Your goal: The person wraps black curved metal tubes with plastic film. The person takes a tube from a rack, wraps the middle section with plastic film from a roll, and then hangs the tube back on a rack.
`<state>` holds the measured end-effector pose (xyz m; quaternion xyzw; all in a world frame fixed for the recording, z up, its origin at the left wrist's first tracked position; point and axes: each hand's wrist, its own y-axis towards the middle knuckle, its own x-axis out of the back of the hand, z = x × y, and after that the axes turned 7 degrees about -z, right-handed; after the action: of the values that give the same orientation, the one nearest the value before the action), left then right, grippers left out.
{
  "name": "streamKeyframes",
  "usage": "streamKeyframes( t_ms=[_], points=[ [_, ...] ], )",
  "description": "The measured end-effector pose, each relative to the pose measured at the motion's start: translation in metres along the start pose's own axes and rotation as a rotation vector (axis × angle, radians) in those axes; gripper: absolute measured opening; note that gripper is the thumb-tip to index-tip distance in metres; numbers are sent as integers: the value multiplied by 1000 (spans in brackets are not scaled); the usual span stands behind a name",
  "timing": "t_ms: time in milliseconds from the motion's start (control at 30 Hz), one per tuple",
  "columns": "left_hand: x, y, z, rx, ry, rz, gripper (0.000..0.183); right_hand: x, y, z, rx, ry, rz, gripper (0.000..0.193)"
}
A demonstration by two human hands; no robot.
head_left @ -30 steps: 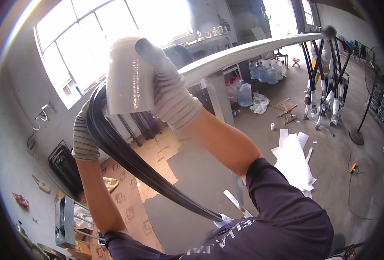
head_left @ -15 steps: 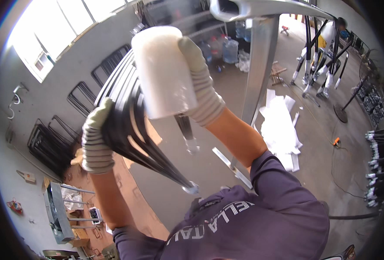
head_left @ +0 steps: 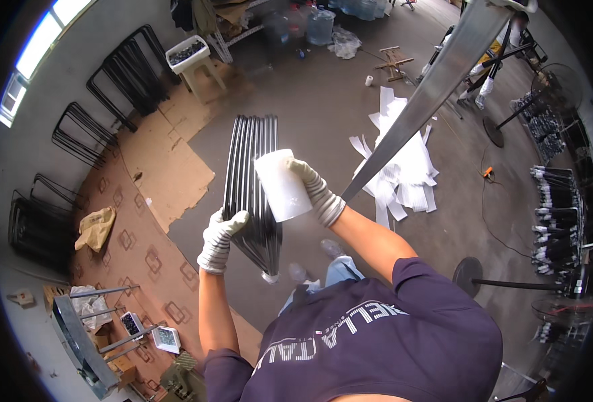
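Observation:
My left hand (head_left: 220, 241), in a whitish knitted glove with a striped cuff, is closed around the left side of a bundle of black metal tube frames (head_left: 246, 167). The tubes lie side by side and taper toward a lower end with a pale wrapping (head_left: 269, 276). In my gloved right hand (head_left: 318, 191) is a thick roll of clear plastic film (head_left: 283, 187), gripped from its right side. That roll overlaps the right edge of the bundle, hiding part of the tubes. Whether film runs from roll to bundle, I cannot tell.
A metal post (head_left: 423, 94) slants down close to my right forearm. White foam sheets (head_left: 403, 161) lie on the floor beyond it. Black frames (head_left: 125, 77) lean on the left wall near a stool (head_left: 202, 75) bearing a white basin. Cardboard (head_left: 166, 161) covers floor at left.
Both hands, with the bundle and the film roll, have come down from high and close to the camera. The view has shifted, showing more floor. Both grips are kept.

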<state>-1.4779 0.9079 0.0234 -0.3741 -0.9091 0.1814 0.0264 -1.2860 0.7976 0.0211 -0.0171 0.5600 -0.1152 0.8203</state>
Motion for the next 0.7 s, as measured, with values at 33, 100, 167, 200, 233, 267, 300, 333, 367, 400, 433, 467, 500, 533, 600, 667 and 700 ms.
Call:
streamKeyframes(
  t_ms=[33,100,167,200,233,267,300,333,367,400,433,467,500,533,600,667,700],
  points=[
    [4,1,9,11,-10,31,36,7,-2,-7,-12,-6,-35,61],
    [11,2,24,49,11,78,40,13,-8,-16,-17,-23,-111,58],
    [11,-3,36,66,-9,107,41,22,-14,-25,-31,-58,-216,56],
    [11,-5,39,71,-19,114,40,23,-17,-28,-36,-75,-265,55],
    [8,-11,40,70,-56,114,39,19,-21,-29,-46,-76,-281,52],
    [9,-13,50,73,-63,121,35,21,-26,-32,-69,-81,-292,52],
    [9,-15,62,58,-79,123,34,24,-31,-33,-93,-96,-298,51],
    [1,-17,66,48,-94,133,32,29,-37,-32,-111,-107,-309,51],
    [-10,-24,68,81,-144,138,32,34,-45,-30,-99,-120,-342,51],
    [-16,-28,74,69,-159,155,34,32,-53,-25,-112,-174,-323,50],
    [-30,-35,74,93,-215,165,35,43,-62,-20,-87,-222,-344,49],
    [-47,-44,74,117,-270,176,36,57,-71,-15,-62,-271,-365,48],
    [-59,-48,87,101,-239,189,37,65,-79,-8,-105,-258,-324,45],
    [-69,-47,110,83,-208,199,37,75,-89,-1,-132,-240,-300,44],
    [-93,-45,165,91,-293,247,44,103,-103,10,-155,-281,-282,44],
    [-122,-51,175,175,-337,331,51,132,-125,20,-166,-311,-312,45],
    [-133,-52,191,205,-346,339,52,139,-131,25,-199,-314,-293,45]
  ],
)
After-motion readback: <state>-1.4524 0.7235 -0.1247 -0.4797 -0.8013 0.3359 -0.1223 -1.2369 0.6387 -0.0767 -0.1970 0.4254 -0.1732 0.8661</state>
